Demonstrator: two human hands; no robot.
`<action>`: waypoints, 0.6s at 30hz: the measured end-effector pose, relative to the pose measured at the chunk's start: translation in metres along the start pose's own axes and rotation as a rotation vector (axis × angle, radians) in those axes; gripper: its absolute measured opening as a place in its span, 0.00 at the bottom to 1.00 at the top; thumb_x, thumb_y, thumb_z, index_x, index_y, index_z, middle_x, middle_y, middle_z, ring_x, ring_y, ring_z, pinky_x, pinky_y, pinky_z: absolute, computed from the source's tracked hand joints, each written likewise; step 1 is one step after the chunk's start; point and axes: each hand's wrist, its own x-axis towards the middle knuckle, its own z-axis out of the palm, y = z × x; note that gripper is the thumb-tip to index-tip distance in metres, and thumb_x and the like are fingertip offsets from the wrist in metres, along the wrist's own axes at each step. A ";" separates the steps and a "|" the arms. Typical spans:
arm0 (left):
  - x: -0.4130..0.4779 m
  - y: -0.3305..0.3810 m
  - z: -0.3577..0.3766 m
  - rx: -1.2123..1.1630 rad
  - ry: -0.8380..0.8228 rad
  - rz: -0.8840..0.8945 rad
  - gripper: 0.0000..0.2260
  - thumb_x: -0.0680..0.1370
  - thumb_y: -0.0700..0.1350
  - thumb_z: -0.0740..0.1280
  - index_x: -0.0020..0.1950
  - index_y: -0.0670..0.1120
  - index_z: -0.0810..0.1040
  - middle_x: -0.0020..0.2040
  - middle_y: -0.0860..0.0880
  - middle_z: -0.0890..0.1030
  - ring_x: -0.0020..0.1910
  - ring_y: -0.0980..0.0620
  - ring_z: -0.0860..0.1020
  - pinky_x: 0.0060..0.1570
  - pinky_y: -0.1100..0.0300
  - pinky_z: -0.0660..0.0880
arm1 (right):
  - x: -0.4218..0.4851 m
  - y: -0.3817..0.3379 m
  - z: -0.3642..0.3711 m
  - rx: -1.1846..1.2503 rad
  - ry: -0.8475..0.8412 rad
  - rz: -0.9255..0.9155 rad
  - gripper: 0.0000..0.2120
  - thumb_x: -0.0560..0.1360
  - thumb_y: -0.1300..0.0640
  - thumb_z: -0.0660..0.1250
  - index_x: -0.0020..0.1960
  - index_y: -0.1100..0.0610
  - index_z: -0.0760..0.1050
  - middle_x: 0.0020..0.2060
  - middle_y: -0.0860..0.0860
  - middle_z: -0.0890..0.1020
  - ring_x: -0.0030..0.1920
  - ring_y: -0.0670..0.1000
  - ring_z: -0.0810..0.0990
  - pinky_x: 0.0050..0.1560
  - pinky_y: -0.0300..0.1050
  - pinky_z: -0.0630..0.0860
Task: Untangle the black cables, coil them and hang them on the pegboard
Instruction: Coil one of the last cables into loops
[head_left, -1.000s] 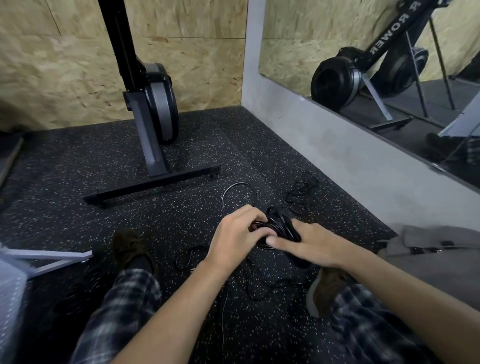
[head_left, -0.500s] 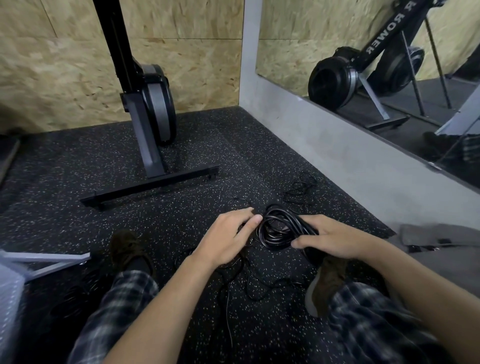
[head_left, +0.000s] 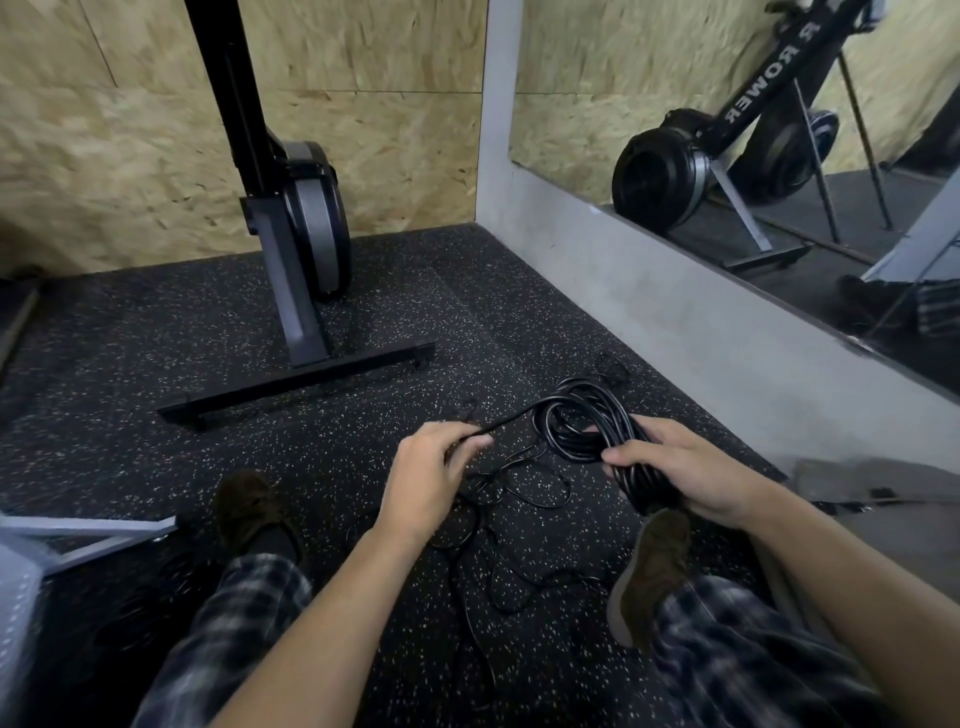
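Observation:
A coil of thick black cable (head_left: 587, 428) is held above the speckled floor by my right hand (head_left: 685, 470), whose fingers and thumb curl round its lower part. One strand runs taut from the coil leftward to my left hand (head_left: 434, 475), which pinches it between its fingertips. Loose thinner black cables (head_left: 524, 519) lie tangled on the floor beneath and between my hands. A small heap of black cable (head_left: 613, 366) lies farther off, near the grey wall.
A rowing machine's upright and foot bar (head_left: 296, 379) stand ahead on the left. A grey wall base (head_left: 727, 332) with a mirror above runs along the right. My two shoes (head_left: 654, 566) and plaid trouser legs are below. A grey metal frame (head_left: 93, 535) sits at the left.
My hands have drawn apart. The left hand moved left pulling a strand out taut, while the right hand carried the coil to the right and opened it wider.

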 end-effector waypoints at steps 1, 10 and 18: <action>0.000 0.003 0.000 -0.051 -0.034 -0.041 0.11 0.81 0.53 0.70 0.56 0.49 0.87 0.48 0.58 0.86 0.42 0.66 0.78 0.48 0.64 0.78 | 0.000 0.000 0.001 0.027 0.012 0.000 0.06 0.77 0.58 0.72 0.53 0.57 0.79 0.41 0.49 0.84 0.40 0.46 0.82 0.45 0.44 0.76; -0.004 0.038 0.026 -0.664 -0.109 -0.380 0.13 0.86 0.51 0.62 0.57 0.48 0.85 0.37 0.45 0.85 0.36 0.50 0.82 0.46 0.60 0.79 | 0.011 0.000 0.026 0.117 0.047 -0.048 0.06 0.80 0.61 0.68 0.55 0.63 0.78 0.42 0.52 0.82 0.42 0.49 0.80 0.46 0.45 0.76; 0.000 0.040 0.024 -0.703 -0.171 -0.472 0.12 0.87 0.49 0.60 0.60 0.46 0.82 0.41 0.45 0.87 0.37 0.52 0.81 0.41 0.59 0.77 | 0.016 0.003 0.046 -0.042 0.192 -0.141 0.05 0.80 0.64 0.68 0.52 0.56 0.80 0.41 0.45 0.85 0.44 0.44 0.82 0.50 0.42 0.75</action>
